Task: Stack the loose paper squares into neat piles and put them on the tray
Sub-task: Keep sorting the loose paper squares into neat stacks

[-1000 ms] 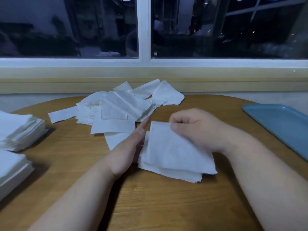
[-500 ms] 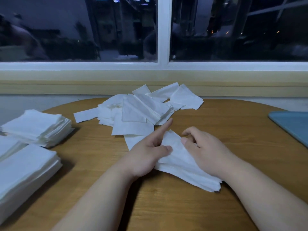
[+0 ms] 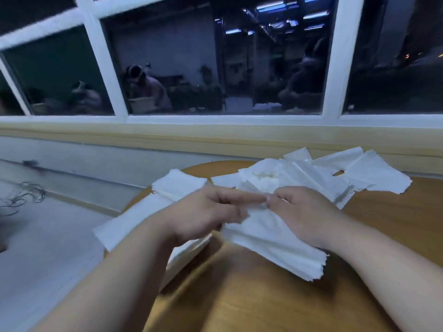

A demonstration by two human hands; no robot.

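At the far left of the table (image 3: 263,305), two finished stacks (image 3: 134,224) sit at the edge, the nearer one partly hidden under the left forearm. The left hand (image 3: 206,214) comes next: its forefinger points straight to the right, and the other fingers are curled at the left edge of the half-made pile (image 3: 271,245). The blur there hides whether they actually pinch the paper. The pile lies on the table between the two hands, with its sheets fanned and ragged along the near right side. The right hand (image 3: 304,212) lies on top of it, fingers curled over the far edge and nearly meeting the left forefinger. Behind and to the right, the loose squares (image 3: 359,171) lie in an overlapping heap near the table's back edge. The tray is out of view.

The paper looks thin, soft and very light. Sheets this limp will probably sag and slide over each other if lifted by one corner. The better hold is likely two opposite edges of the pile, squeezed inward and tapped down on the table to square them. For the carry, a flat hand under the pile and a thumb on top should hold it together.
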